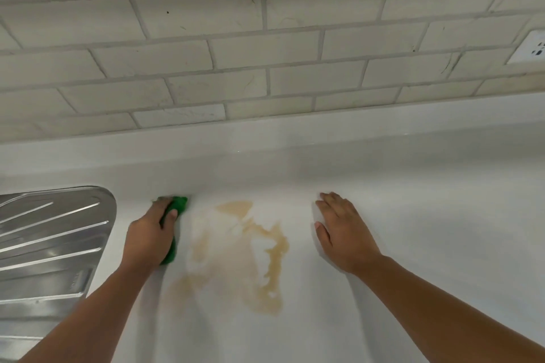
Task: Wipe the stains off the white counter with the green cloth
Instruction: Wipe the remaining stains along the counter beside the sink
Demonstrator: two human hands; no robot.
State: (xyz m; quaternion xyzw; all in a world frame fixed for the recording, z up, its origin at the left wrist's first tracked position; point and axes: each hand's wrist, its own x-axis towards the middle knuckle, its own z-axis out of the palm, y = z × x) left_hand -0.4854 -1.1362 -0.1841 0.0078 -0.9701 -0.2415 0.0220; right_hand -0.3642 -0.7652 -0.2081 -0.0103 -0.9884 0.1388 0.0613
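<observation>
A tan, smeared stain (259, 256) spreads over the middle of the white counter (442, 230). My left hand (150, 236) grips the green cloth (178, 206) and holds it down on the counter just left of the stain, near the back. Most of the cloth is hidden under the palm. My right hand (343, 230) lies flat on the counter to the right of the stain, fingers straight, holding nothing.
A steel sink drainboard (50, 244) with raised ribs lies at the left edge, close to my left forearm. A tiled wall (265, 53) rises behind the counter, with a white socket (530, 47) at its far right.
</observation>
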